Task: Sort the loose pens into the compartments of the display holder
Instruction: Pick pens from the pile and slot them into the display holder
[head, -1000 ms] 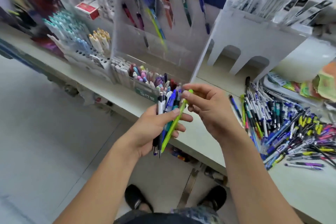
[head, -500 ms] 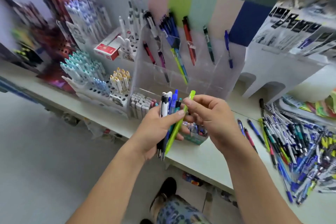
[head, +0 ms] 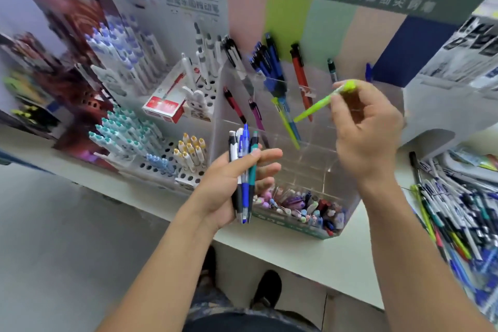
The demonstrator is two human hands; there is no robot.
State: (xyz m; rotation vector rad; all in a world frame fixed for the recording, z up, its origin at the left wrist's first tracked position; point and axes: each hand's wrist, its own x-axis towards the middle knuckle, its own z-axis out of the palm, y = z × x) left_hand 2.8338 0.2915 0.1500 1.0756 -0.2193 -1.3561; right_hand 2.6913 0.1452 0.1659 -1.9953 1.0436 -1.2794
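My left hand grips a bundle of pens, black, white, blue and teal, upright in front of the clear display holder. My right hand pinches a lime-green pen by its top end, its tip slanting down-left over the holder's middle compartments. Pens stand sorted in the holder: black, dark blue, red, magenta, and a green one.
A heap of loose pens lies on the white counter at the right. White racks of pens and a red box stand left of the holder. A tray of small erasers fronts it.
My right hand has pulled the lime-green pen out of the bundle and lifted it up and right, over the holder. The left hand keeps the other pens. The view has tilted upward.
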